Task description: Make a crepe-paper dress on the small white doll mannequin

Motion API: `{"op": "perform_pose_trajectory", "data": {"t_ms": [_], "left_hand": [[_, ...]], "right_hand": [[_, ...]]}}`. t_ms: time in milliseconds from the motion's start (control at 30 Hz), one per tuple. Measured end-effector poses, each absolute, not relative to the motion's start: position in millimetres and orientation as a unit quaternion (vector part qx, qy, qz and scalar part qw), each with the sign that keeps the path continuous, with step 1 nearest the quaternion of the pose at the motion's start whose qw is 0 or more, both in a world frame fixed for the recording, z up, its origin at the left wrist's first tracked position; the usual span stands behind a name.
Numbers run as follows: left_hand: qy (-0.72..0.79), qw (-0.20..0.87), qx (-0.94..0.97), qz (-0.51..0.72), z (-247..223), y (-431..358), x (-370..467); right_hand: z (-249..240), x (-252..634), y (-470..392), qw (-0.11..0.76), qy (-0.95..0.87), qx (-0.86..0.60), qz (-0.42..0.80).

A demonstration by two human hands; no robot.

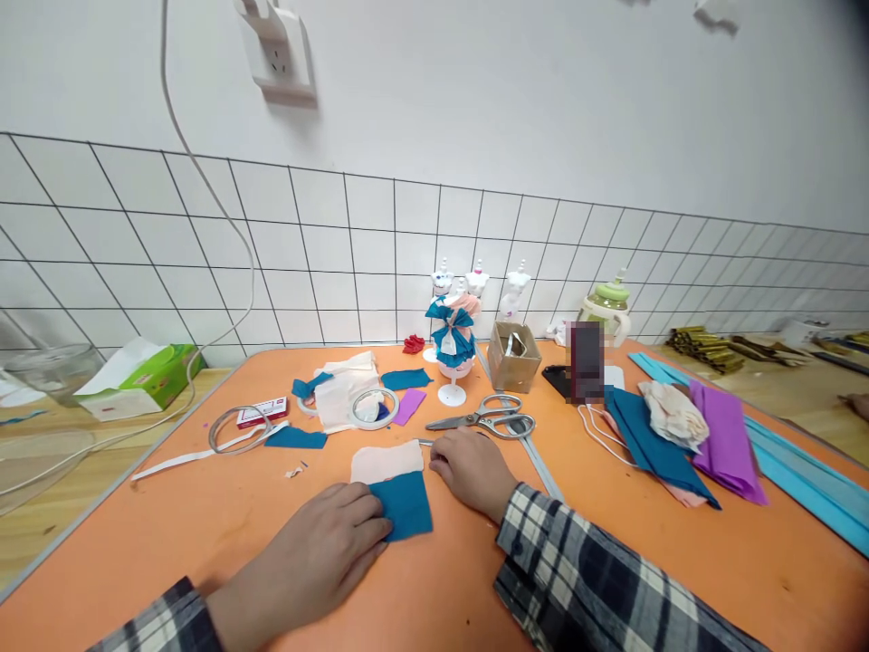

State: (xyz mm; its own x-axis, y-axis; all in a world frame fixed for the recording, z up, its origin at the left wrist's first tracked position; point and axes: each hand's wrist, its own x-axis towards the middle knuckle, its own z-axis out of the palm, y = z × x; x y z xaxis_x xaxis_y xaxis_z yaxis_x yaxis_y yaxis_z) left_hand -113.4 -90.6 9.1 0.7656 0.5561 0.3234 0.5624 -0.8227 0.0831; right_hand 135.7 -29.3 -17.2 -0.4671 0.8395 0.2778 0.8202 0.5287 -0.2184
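A teal piece of what looks like crepe paper (405,507) lies over the lower edge of a pale pink piece (386,463). My left hand (322,543) has its bent fingers pressed on the teal piece's left edge; the thumb is hidden. Beyond the pieces' right side, my right hand (472,469) rests with curled fingers on the table. A thin metallic tip shows beside those fingers, but what they hold is covered. Just behind that hand lie metal scissors (485,417). A small dress form wears a teal bow (451,319) and ruffled paper.
An orange table (224,534) carries tape rolls (375,409), a red-and-white box (262,412) and paper scraps. Farther back stand a cardboard box (514,356), a blurred dark phone-like object (587,362) and a green-lidded jug (606,306). Purple folded paper (730,444) lies right.
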Motion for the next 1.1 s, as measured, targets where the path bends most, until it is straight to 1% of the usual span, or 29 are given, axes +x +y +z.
{"op": "perform_pose_trajectory", "data": {"t_ms": [67,133,267,333,433,533,600,767,867,967,1033,1100], "left_hand": [[-0.304,-0.003,-0.943,-0.135,8.5,-90.8,-114.1],[-0.311,-0.01,-0.942,-0.123,8.5,-91.9,-114.1],[-0.33,-0.04,-0.933,-0.138,7.3,-93.9,-112.2],[-0.342,-0.071,-0.926,-0.143,4.8,-91.9,-110.9],[-0.342,-0.119,-0.918,-0.159,-1.1,-83.9,-107.7],[-0.368,-0.165,-0.898,-0.176,-6.9,-74.9,-103.5],[-0.388,-0.177,-0.886,-0.18,-9.2,-71.8,-101.5],[-0.377,-0.181,-0.889,-0.185,-9.9,-73.7,-102.6],[-0.368,-0.186,-0.89,-0.194,-10.5,-73.9,-104.2],[-0.357,-0.198,-0.891,-0.198,-11.5,-71.3,-105.3],[-0.351,-0.206,-0.893,-0.193,-11.6,-69.4,-106.4],[-0.35,-0.207,-0.895,-0.185,-10.9,-68.9,-107.2]], "right_hand": [[-18.3,134.4,-30.4,0.181,-0.856,-0.484,0.026],[-15.4,135.4,-32.0,0.219,-0.844,-0.489,0.036],[2.1,146.3,-31.3,0.389,-0.777,-0.489,0.076],[14.1,159.1,-24.3,0.47,-0.738,-0.483,0.034],[32.0,188.4,-1.8,0.565,-0.645,-0.509,-0.069],[45.8,222.7,28.9,0.63,-0.551,-0.538,-0.097],[51.0,242.7,48.1,0.629,-0.542,-0.549,-0.092],[48.7,269.6,78.7,0.479,-0.619,-0.614,-0.103],[49.1,275.7,82.9,0.456,-0.637,-0.614,-0.094],[62.1,277.8,75.3,0.464,-0.615,-0.628,-0.111],[71.9,270.1,63.4,0.5,-0.59,-0.62,-0.132],[73.1,249.4,45.7,0.554,-0.579,-0.579,-0.148]]}}
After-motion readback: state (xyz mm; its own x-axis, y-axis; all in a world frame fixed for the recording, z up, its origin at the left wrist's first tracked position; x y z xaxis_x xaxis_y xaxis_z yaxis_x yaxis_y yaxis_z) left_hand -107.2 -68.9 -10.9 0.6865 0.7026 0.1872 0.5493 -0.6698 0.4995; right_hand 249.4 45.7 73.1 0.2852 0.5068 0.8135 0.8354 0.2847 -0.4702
